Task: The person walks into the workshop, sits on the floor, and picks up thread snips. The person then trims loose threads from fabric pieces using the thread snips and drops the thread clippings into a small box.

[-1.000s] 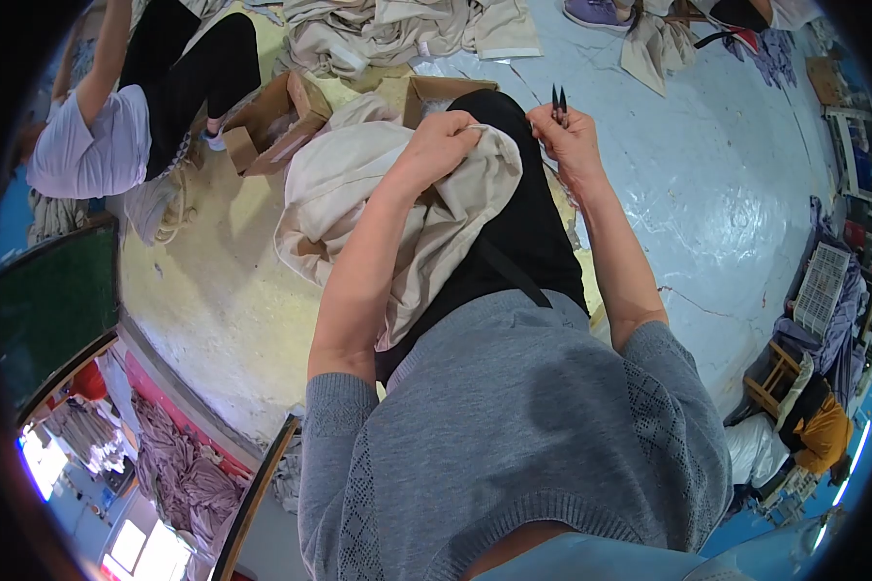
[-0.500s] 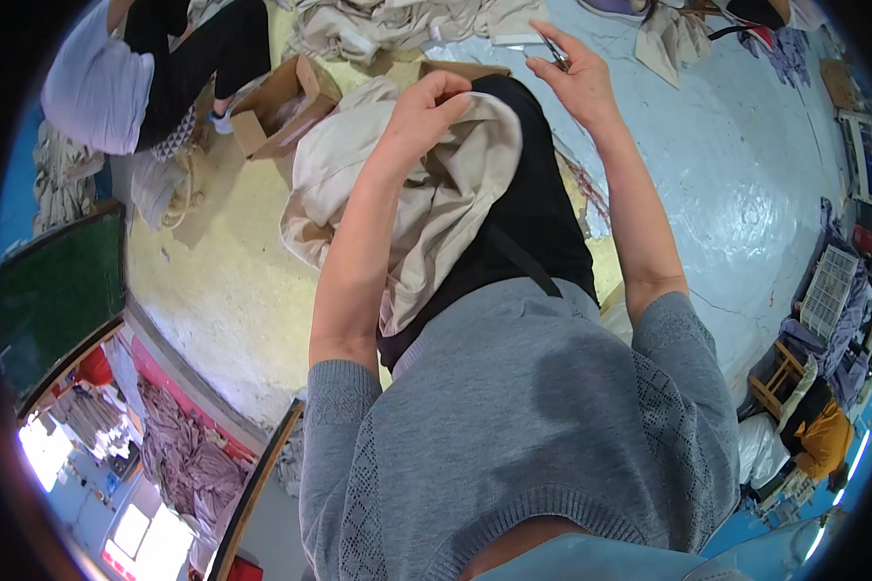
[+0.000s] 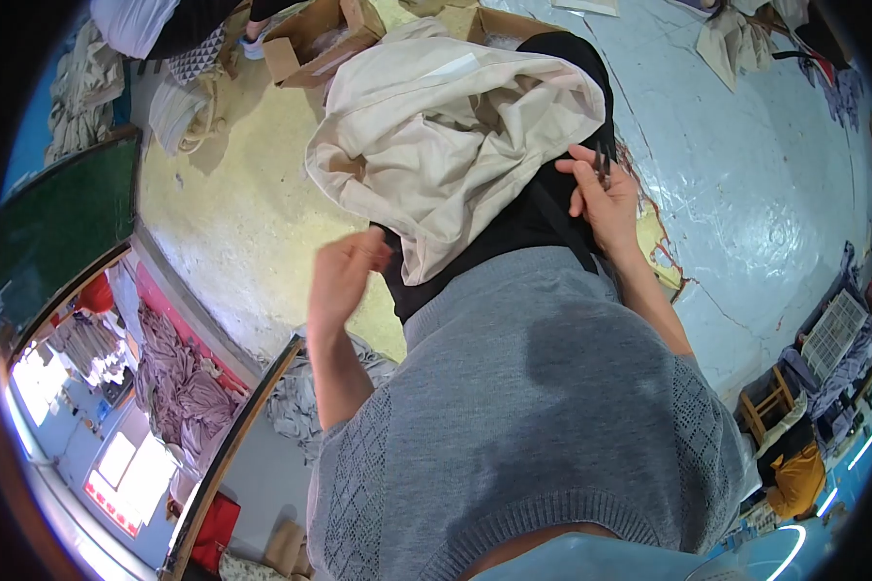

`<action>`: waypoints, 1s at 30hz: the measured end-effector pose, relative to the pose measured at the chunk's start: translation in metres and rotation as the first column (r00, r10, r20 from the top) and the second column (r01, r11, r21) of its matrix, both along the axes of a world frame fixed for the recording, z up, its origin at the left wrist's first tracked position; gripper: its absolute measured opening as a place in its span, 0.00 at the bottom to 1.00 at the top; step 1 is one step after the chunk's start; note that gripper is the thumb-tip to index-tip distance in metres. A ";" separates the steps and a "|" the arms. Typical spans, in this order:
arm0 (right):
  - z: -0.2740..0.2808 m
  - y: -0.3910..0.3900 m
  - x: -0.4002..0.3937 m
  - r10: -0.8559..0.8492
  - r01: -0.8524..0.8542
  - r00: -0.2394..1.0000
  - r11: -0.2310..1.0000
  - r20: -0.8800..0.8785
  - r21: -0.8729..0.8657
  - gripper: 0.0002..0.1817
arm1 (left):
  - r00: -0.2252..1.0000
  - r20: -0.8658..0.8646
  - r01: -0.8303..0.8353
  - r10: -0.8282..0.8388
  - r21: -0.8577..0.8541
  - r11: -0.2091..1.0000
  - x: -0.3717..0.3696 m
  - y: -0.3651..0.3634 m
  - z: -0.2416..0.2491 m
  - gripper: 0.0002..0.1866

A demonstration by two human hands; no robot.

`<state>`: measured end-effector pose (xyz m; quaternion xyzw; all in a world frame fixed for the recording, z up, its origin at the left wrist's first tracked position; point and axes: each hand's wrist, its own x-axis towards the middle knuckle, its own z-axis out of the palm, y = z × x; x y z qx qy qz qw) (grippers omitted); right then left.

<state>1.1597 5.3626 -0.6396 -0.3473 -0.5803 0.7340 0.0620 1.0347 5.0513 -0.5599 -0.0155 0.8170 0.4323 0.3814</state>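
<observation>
A cream cloth piece lies bunched over my lap on black trousers, with its hem curving along the right side. A small pale label or strip shows near its top. My right hand is closed around small dark metal thread snips, just right of the cloth's edge; its index finger is stretched toward the cloth. My left hand hovers left of the cloth's lower corner, apart from it. Its fingers look bent and are smeared by motion, so whether anything is in them cannot be seen.
Open cardboard boxes stand beyond my knees. At upper left sits another person, near a woven basket. A green board is at left. A white crate and a wooden stool are at right.
My left hand has let go of the cloth's edge and moved down and left. My right hand with the snips has come down toward my lap. The cloth now lies spread wider.
</observation>
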 end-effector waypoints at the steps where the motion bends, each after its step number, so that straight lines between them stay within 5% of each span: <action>1: 0.000 -0.005 -0.004 0.009 -0.009 1.000 1.000 -0.020 -0.018 0.13 | 1.000 0.028 -0.001 -0.001 0.074 0.997 0.013 0.002 -0.005 0.20; 3: -0.002 -0.012 -0.014 0.050 -0.049 0.998 0.999 -0.044 0.019 0.13 | 1.000 0.004 -0.031 0.031 0.090 0.995 0.028 0.010 -0.020 0.17; 7: 0.012 -0.010 -0.022 0.366 -0.409 0.908 0.879 0.202 0.246 0.11 | 0.969 -0.228 0.112 -0.097 0.055 0.992 0.038 0.030 -0.014 0.14; 11: 0.021 -0.022 -0.014 0.459 -0.509 0.856 0.830 0.238 0.230 0.12 | 0.769 -0.559 0.350 -0.310 -0.038 0.936 0.049 0.038 -0.018 0.13; 14: 0.006 -0.029 -0.010 0.435 -0.453 0.891 0.872 0.132 0.186 0.12 | 0.967 -0.230 0.150 -0.113 0.149 0.977 0.052 0.031 -0.025 0.11; 16: 0.005 -0.026 -0.009 0.427 -0.434 0.897 0.900 0.115 0.042 0.12 | 0.995 -0.104 0.045 -0.011 0.333 0.942 0.049 0.028 -0.019 0.11; 17: 0.006 -0.026 -0.009 0.423 -0.422 0.900 0.906 0.106 -0.030 0.12 | 0.999 -0.035 -0.014 0.032 0.416 0.909 0.048 0.028 -0.015 0.12; 20: 0.007 -0.032 -0.012 0.398 -0.382 0.915 0.907 -0.062 0.175 0.11 | 0.992 0.083 -0.124 0.095 0.514 0.849 0.047 0.026 -0.007 0.14; 23: 0.026 -0.026 -0.017 0.449 -0.457 0.889 0.878 -0.087 -0.143 0.10 | 0.971 0.162 -0.240 0.177 0.598 0.765 0.050 0.022 -0.005 0.15; 26: 0.023 -0.016 -0.018 0.531 -0.573 0.817 0.788 -0.222 -0.224 0.09 | 0.883 0.338 -0.463 0.325 0.734 0.497 0.048 0.022 0.005 0.18; 30: 0.074 -0.001 -0.062 0.511 -0.475 0.756 0.858 -0.409 0.196 0.08 | 0.867 0.125 -0.345 0.482 0.850 0.399 0.019 0.033 0.043 0.21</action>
